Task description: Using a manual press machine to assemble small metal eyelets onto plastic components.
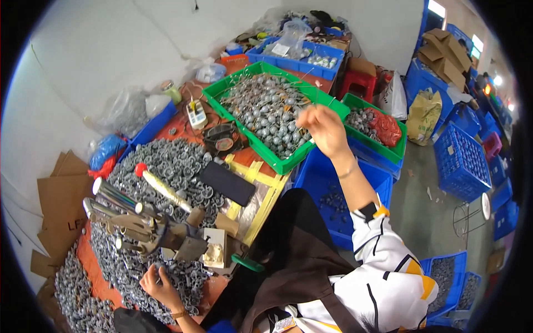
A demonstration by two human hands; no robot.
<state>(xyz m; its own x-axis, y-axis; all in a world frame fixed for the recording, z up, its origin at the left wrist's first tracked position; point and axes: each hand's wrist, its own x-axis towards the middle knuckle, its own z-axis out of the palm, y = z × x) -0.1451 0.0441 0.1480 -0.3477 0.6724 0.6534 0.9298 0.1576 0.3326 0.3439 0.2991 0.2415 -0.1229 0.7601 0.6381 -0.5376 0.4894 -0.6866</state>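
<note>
My right hand (pixel 326 129) is raised over the right edge of a green tray (pixel 261 145), its fingers curled together. Anything between them is too small to make out. The tray holds a heap of small round grey parts with thin wires (pixel 272 114). Low on the left, my left hand (pixel 160 287) is closed around a small grey plastic part, beside a large pile of similar grey parts (pixel 166 166). Just beyond that hand stands a metal hand press (pixel 172 236), its lever (pixel 166 188) wrapped in yellowish tape and tipped with a red knob.
A dark phone (pixel 227 183) lies on the grey pile, near a small fan (pixel 222 141) and a power strip (pixel 196 115). Below my right arm is a blue bin (pixel 377 176) with some dark parts. Another green tray (pixel 401 145) holds a red bag. Cardboard (pixel 66 202) leans at the left.
</note>
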